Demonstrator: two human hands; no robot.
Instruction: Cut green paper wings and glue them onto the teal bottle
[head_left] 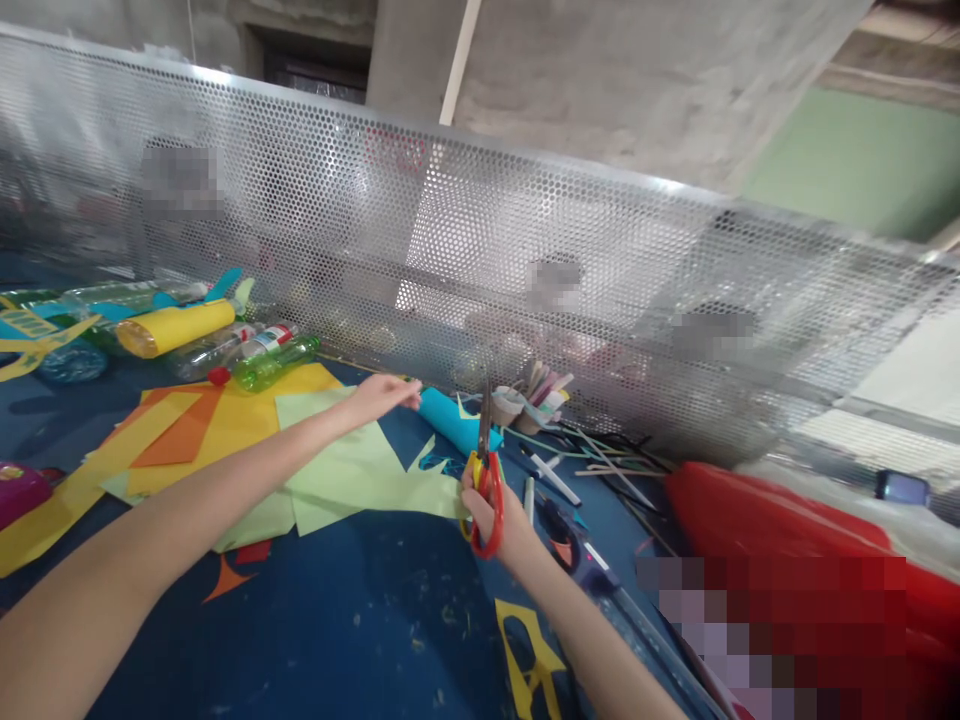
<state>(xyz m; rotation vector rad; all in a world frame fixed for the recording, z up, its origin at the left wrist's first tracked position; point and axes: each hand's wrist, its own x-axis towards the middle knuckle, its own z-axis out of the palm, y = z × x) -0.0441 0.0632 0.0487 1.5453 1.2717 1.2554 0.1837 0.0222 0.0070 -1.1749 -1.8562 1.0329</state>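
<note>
Scissors (493, 472) pointing away, clasped in grip of right hand (513, 522); left hand (379, 396) outstretched near blue roll (450, 420), grip unclear.

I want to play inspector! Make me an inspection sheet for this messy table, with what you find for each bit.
Surface: blue table, speckled with small marks.
Things in use: scissors, blades pointing up; pale green paper reaching the right hand in this view.
Clutter: bottles, a yellow tube, orange paper, a blue roll, a white marker.
Hands: right hand holds the scissors; left hand is near the blue roll, grip unclear.
Cables: dark cord-like lines right of the marker; where they lead is unclear.
Surroundings: metal screen full of holes, grey wall, red plastic.
</note>
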